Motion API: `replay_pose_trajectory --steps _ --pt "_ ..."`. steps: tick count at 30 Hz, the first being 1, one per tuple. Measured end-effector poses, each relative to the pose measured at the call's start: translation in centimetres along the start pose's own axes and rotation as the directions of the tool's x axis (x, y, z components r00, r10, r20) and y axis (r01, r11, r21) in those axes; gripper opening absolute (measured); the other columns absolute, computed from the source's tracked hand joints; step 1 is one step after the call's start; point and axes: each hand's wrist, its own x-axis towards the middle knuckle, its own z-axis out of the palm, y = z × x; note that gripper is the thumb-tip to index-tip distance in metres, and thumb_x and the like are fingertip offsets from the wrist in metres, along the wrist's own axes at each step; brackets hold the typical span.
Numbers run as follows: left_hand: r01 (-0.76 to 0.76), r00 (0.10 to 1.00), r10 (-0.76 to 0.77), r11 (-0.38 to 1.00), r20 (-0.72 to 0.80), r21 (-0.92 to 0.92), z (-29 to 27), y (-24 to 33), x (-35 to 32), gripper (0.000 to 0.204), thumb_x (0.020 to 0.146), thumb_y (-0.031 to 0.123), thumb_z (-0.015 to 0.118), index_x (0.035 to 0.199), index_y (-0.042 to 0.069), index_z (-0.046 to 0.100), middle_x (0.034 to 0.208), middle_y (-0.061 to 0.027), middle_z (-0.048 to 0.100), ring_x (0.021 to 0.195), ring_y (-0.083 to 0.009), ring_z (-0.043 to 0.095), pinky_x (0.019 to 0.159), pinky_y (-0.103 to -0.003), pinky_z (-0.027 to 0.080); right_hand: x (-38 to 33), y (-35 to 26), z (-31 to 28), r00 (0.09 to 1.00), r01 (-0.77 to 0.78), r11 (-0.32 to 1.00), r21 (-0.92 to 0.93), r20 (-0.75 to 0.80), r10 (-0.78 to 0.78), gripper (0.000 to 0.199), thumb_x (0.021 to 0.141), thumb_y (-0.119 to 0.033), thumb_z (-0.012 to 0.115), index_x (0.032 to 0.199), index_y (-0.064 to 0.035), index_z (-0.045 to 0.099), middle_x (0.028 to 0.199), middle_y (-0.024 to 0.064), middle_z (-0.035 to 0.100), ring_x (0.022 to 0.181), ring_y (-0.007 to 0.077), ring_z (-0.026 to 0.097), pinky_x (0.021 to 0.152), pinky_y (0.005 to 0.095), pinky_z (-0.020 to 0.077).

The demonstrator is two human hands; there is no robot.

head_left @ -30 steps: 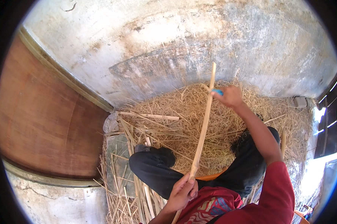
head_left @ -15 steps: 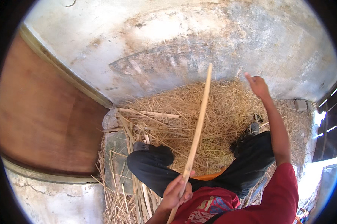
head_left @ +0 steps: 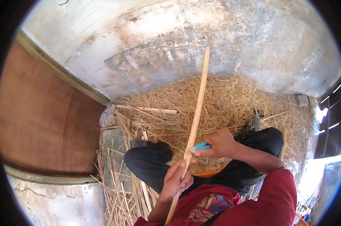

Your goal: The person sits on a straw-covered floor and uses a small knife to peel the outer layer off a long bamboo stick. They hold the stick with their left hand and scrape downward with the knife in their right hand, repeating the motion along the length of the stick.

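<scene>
A long, pale strip, apparently bamboo [head_left: 199,107], slants upward and away from my lap. My left hand [head_left: 177,177] grips its lower part, fingers wrapped round it, while its near end runs down against my red shirt. In my closed right hand [head_left: 220,144] is a blue utility knife [head_left: 201,146]. Its short blade touches or nearly touches the strip's right edge, just above my left hand. The lower grip of the knife is hidden in my fingers.
Heaps of pale shavings [head_left: 227,101] cover the ground between my feet and the stained wall [head_left: 170,45]. Several loose strips lie at the left, beside a grey slab [head_left: 115,150]. A brown door panel [head_left: 46,113] stands further left. At the far right sits a small grey block [head_left: 301,100].
My right hand has come back down from far up on the right to the strip, just above my left hand. The strip stands slightly more upright, still in my left hand.
</scene>
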Motion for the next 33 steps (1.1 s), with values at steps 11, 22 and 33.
replay_pose_trajectory --steps 11,22,33 --pt "0.001 0.999 -0.004 0.997 0.039 0.078 -0.5 -0.1 0.0 0.036 0.103 0.031 0.033 0.12 0.002 0.047 0.053 0.0044 0.032 0.042 -0.005 0.03 0.043 -0.02 0.029 1.8 2.7 1.2 0.983 0.075 0.97 -0.229 -0.146 -0.11 0.067 0.061 -0.076 0.063 0.052 -0.0113 0.05 0.047 0.0054 0.047 0.044 0.0247 0.055 0.041 0.0355 0.0404" --pt "0.01 0.984 -0.03 0.993 0.173 0.116 -1.0 -1.6 -3.3 0.034 0.103 0.028 0.031 0.122 0.002 0.043 0.054 0.0038 0.034 0.043 -0.0049 0.032 0.042 -0.019 0.029 5.0 12.6 -4.0 0.905 -0.377 0.871 -0.314 -0.324 0.275 0.067 0.079 -0.073 0.05 0.066 -0.01 0.067 0.049 0.0062 0.055 0.044 0.0221 0.056 0.042 0.0385 0.0449" --pt "0.051 0.973 -0.097 0.975 0.209 0.214 -0.4 -2.1 -5.8 0.035 0.103 0.027 0.031 0.122 -0.001 0.042 0.053 0.0039 0.032 0.046 -0.0056 0.03 0.048 -0.021 0.029 6.1 21.3 -9.6 0.845 -0.515 0.753 -0.409 -0.389 0.367 0.077 0.082 -0.077 0.037 0.074 -0.0075 0.069 0.054 0.0092 0.058 0.061 0.0258 0.062 0.055 0.0407 0.0491"
